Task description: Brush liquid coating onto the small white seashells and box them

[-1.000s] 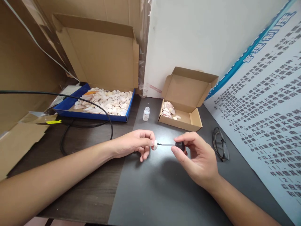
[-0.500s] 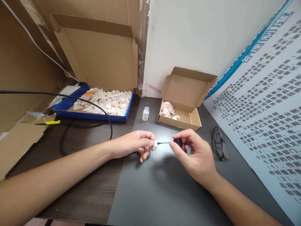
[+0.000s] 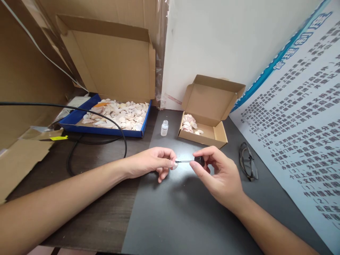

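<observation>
Between thumb and fingers, my left hand point(image 3: 156, 163) pinches a small white seashell point(image 3: 175, 165) above the dark grey mat. My right hand point(image 3: 219, 173) grips a brush by its black cap point(image 3: 199, 161). The brush's thin stem point(image 3: 187, 161) points left, and its dark tip meets the shell. Behind the hands stands a small uncapped glass bottle point(image 3: 164, 129) with a printed label. Much of the shell is hidden by my left fingers.
A blue-edged box point(image 3: 114, 132) full of shells stands at the back left, crossed by a black cable point(image 3: 119, 129). A smaller cardboard box point(image 3: 204, 141) with a few shells sits behind my right hand. Folded glasses point(image 3: 247, 162) lie at right, beside a printed poster point(image 3: 300, 117).
My right hand has shifted slightly left, carrying the brush tip further over the shell. My left hand has barely moved, though the shell looks slightly tilted. The boxes and bottle stay put.
</observation>
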`<state>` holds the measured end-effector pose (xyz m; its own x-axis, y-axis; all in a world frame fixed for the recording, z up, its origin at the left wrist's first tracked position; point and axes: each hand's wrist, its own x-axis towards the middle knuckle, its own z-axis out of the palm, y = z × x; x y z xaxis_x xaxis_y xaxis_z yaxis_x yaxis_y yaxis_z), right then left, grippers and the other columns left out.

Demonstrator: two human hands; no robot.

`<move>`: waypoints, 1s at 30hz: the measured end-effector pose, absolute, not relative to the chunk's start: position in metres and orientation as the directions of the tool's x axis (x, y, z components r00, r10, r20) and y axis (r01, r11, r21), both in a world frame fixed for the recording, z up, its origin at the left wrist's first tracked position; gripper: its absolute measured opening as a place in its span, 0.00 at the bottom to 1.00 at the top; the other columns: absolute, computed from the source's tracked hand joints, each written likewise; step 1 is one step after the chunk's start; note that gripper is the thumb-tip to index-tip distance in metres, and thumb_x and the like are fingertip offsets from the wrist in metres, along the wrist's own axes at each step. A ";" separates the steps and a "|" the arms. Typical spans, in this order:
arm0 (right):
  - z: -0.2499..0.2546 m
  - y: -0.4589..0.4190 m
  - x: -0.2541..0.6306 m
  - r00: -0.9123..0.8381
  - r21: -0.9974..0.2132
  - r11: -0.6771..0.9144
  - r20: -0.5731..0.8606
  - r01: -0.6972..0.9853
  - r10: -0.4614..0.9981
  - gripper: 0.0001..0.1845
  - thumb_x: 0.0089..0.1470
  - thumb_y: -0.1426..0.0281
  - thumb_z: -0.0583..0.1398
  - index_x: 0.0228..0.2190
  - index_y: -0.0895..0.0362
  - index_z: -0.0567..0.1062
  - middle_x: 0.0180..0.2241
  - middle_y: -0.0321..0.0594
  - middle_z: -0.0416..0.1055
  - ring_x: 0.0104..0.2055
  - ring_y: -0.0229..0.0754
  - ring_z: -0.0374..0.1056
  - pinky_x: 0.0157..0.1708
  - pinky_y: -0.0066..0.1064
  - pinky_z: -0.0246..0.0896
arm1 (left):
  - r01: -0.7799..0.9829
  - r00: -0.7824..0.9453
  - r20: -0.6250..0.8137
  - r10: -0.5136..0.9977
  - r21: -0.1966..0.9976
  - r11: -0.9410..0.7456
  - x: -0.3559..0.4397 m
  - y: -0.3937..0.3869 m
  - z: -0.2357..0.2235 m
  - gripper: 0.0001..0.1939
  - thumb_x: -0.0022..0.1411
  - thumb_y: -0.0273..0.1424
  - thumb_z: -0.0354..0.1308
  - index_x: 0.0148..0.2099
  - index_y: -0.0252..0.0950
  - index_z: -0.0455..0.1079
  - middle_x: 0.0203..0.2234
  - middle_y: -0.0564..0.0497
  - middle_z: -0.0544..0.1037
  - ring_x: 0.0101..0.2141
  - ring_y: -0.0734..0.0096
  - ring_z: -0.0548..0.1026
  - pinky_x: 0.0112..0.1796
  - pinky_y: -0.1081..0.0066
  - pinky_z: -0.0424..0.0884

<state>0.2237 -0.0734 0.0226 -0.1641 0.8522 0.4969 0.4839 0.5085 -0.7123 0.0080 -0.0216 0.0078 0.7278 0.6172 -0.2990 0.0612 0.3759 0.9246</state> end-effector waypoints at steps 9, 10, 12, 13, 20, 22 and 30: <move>0.024 -0.073 0.224 -0.141 -0.709 0.492 0.495 0.504 0.858 0.05 0.53 0.70 0.63 0.33 0.54 0.73 0.20 0.29 0.62 0.21 0.34 0.59 0.21 0.26 0.59 | 0.061 0.726 -0.304 0.617 0.922 0.382 0.008 -0.022 0.008 0.11 0.56 0.35 0.64 0.35 0.36 0.66 0.17 0.59 0.68 0.18 0.78 0.68 0.23 0.76 0.67; 0.024 -0.073 0.224 -0.132 -0.711 0.493 0.501 0.502 0.855 0.05 0.53 0.70 0.63 0.33 0.54 0.73 0.20 0.30 0.62 0.21 0.34 0.60 0.21 0.26 0.59 | 0.059 0.726 -0.302 0.618 0.923 0.381 0.008 -0.022 0.008 0.11 0.56 0.35 0.64 0.35 0.36 0.66 0.17 0.58 0.68 0.19 0.78 0.68 0.23 0.76 0.67; 0.024 -0.073 0.223 -0.145 -0.705 0.511 0.513 0.491 0.846 0.05 0.53 0.70 0.63 0.33 0.54 0.73 0.20 0.30 0.62 0.21 0.34 0.60 0.22 0.27 0.60 | 0.056 0.728 -0.301 0.617 0.922 0.384 0.008 -0.022 0.008 0.10 0.56 0.34 0.64 0.35 0.36 0.66 0.17 0.58 0.68 0.18 0.78 0.67 0.23 0.76 0.67; 0.024 -0.073 0.223 -0.156 -0.702 0.515 0.511 0.492 0.845 0.05 0.52 0.70 0.63 0.33 0.54 0.73 0.20 0.30 0.62 0.21 0.34 0.60 0.22 0.27 0.59 | 0.054 0.728 -0.303 0.615 0.920 0.389 0.008 -0.022 0.008 0.10 0.56 0.33 0.64 0.35 0.36 0.66 0.17 0.59 0.68 0.18 0.78 0.67 0.23 0.76 0.67; 0.024 -0.072 0.223 -0.108 -0.712 0.482 0.503 0.510 0.858 0.05 0.53 0.70 0.63 0.33 0.54 0.72 0.20 0.29 0.62 0.22 0.33 0.59 0.22 0.25 0.59 | 0.000 0.738 -0.278 0.615 0.911 0.412 0.006 -0.022 0.007 0.06 0.58 0.31 0.61 0.36 0.34 0.68 0.23 0.56 0.70 0.21 0.79 0.68 0.24 0.76 0.69; 0.024 -0.071 0.222 -0.126 -0.719 0.483 0.492 0.500 0.862 0.05 0.53 0.70 0.63 0.33 0.54 0.72 0.20 0.29 0.62 0.22 0.33 0.59 0.21 0.25 0.58 | -0.001 0.736 -0.279 0.617 0.911 0.413 0.005 -0.022 0.006 0.06 0.59 0.30 0.60 0.36 0.34 0.68 0.23 0.56 0.70 0.21 0.79 0.68 0.23 0.77 0.69; 0.024 -0.071 0.223 -0.132 -0.739 0.483 0.483 0.470 0.866 0.05 0.53 0.71 0.63 0.34 0.55 0.72 0.20 0.29 0.62 0.22 0.33 0.60 0.21 0.24 0.59 | 0.007 0.741 -0.271 0.614 0.918 0.396 0.007 -0.022 0.006 0.06 0.59 0.31 0.61 0.35 0.34 0.67 0.21 0.56 0.68 0.21 0.79 0.68 0.23 0.77 0.69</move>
